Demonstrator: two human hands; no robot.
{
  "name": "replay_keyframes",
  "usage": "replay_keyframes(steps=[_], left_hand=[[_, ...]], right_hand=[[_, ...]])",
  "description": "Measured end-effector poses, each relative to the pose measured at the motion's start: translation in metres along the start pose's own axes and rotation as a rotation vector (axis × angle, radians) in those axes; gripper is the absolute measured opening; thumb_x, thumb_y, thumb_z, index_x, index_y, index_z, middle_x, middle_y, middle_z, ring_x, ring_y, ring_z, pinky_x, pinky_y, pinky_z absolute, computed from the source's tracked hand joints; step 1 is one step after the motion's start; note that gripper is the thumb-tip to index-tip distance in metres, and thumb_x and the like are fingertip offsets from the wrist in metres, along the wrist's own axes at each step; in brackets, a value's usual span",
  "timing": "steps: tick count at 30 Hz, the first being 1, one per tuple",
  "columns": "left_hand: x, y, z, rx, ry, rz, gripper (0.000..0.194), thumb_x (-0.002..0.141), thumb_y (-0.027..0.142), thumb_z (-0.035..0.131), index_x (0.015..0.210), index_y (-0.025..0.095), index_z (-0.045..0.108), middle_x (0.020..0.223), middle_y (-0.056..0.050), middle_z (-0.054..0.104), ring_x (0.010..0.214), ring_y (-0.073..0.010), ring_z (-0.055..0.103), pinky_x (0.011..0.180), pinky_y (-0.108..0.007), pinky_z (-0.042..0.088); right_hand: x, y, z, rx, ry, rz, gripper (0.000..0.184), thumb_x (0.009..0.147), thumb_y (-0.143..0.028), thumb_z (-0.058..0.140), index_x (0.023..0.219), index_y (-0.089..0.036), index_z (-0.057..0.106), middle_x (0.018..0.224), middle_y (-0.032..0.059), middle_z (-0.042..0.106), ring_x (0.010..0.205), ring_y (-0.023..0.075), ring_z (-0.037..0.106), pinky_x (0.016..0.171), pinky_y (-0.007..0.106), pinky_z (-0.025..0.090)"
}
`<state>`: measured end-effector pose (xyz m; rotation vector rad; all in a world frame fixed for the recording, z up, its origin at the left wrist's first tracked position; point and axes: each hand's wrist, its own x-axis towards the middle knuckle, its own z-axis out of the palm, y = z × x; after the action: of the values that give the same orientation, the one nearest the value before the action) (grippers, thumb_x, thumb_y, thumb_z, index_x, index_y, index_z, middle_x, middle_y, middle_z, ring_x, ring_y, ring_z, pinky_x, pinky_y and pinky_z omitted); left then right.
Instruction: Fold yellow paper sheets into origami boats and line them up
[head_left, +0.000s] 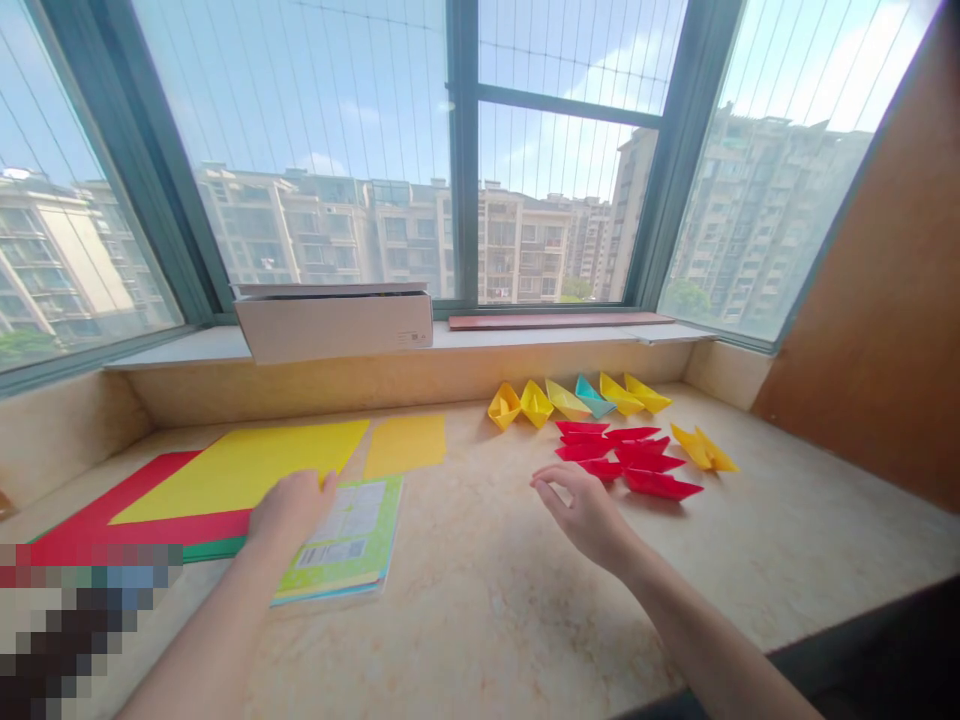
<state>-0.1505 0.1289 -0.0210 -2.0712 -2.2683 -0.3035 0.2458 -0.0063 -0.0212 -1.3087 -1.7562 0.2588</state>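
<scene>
Leftmost, the half-open left hand [291,512] touches the edge of a yellow paper sheet [247,470], which lies on a red sheet [154,505], with a green paper pack [341,540] just right of it. Further right, the open right hand [581,515] hovers just before red paper boats [626,460], with yellow boats [570,400] beyond them on the counter [480,620].

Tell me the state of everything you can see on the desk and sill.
Yellow paper sheet: flat on a red paper sheet.
Origami paper pack: closed, lying flat.
Red paper boats: folded, clustered.
Yellow paper boats: folded, upright in a row.
Cardboard box: closed, overhanging the windowsill.
Left hand: empty, at the yellow paper sheet's edge.
Right hand: open, empty, beside the red paper boats.
</scene>
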Motion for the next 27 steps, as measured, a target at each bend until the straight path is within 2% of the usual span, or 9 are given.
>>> replay_keyframes(steps=[3,5,9,16,19,21,24,27], left_hand=[[-0.004,0.0,-0.006,0.018,0.023,0.006,0.037,0.091,0.023,0.033,0.084,0.012,0.069,0.09,-0.025,0.071,0.083,-0.0399,0.068,0.063,-0.041,0.045],[-0.006,-0.001,-0.008,0.027,0.048,0.027,0.035,0.091,0.018,0.033,0.088,0.011,0.067,0.087,-0.022,0.07,0.081,-0.0369,0.068,0.063,-0.038,0.044],[-0.009,-0.003,-0.012,0.029,0.131,0.046,0.034,0.096,0.021,0.032,0.092,0.01,0.064,0.086,-0.019,0.069,0.081,-0.0311,0.066,0.064,-0.034,0.042],[-0.011,-0.003,-0.019,0.0,0.299,-0.03,0.033,0.097,0.028,0.036,0.093,0.011,0.065,0.094,-0.018,0.069,0.078,-0.0291,0.063,0.058,-0.032,0.038],[-0.015,0.002,-0.027,-0.007,0.405,-0.052,0.032,0.098,0.03,0.036,0.103,0.012,0.063,0.103,-0.018,0.068,0.089,-0.0296,0.063,0.063,-0.032,0.04],[-0.02,0.007,-0.034,-0.02,0.49,-0.049,0.032,0.099,0.032,0.037,0.106,0.013,0.062,0.103,-0.017,0.069,0.089,-0.0281,0.064,0.065,-0.032,0.041],[-0.034,0.019,-0.047,-0.095,0.723,0.035,0.03,0.099,0.033,0.041,0.101,0.014,0.064,0.091,-0.013,0.072,0.082,-0.0254,0.067,0.066,-0.03,0.042],[-0.058,0.033,-0.06,-0.256,0.889,0.112,0.03,0.099,0.036,0.045,0.103,0.012,0.062,0.074,-0.009,0.073,0.072,-0.0221,0.07,0.064,-0.027,0.044]], right_hand=[[0.0,-0.001,-0.002,0.001,-0.003,0.008,0.017,0.091,-0.022,0.054,0.087,-0.02,0.071,0.095,0.0082,0.072,0.093,0.0234,0.065,0.085,0.037,0.05],[-0.001,-0.001,-0.002,-0.004,-0.008,0.008,0.017,0.091,-0.021,0.055,0.087,-0.02,0.071,0.094,0.0074,0.072,0.091,0.0228,0.065,0.084,0.036,0.05],[-0.001,0.001,-0.002,-0.019,-0.012,0.01,0.016,0.091,-0.021,0.055,0.088,-0.02,0.071,0.093,0.007,0.073,0.091,0.022,0.066,0.084,0.035,0.049],[-0.001,0.004,-0.001,-0.03,-0.021,0.038,0.017,0.091,-0.022,0.055,0.089,-0.019,0.071,0.093,0.0072,0.073,0.091,0.0219,0.066,0.08,0.034,0.05],[-0.001,0.003,-0.002,-0.023,-0.021,0.035,0.017,0.091,-0.022,0.055,0.089,-0.02,0.071,0.093,0.0071,0.073,0.09,0.0217,0.066,0.08,0.034,0.05],[-0.001,0.002,-0.002,-0.016,-0.025,0.037,0.018,0.091,-0.023,0.054,0.089,-0.02,0.072,0.094,0.0072,0.073,0.091,0.0218,0.066,0.08,0.034,0.05],[-0.001,0.001,-0.002,0.001,-0.032,0.048,0.02,0.092,-0.026,0.054,0.089,-0.019,0.072,0.094,0.0078,0.073,0.091,0.0226,0.066,0.082,0.036,0.05],[-0.001,0.0,0.0,0.099,-0.05,0.113,0.026,0.093,-0.037,0.054,0.091,-0.019,0.072,0.096,0.0099,0.074,0.093,0.0251,0.067,0.083,0.04,0.05]])
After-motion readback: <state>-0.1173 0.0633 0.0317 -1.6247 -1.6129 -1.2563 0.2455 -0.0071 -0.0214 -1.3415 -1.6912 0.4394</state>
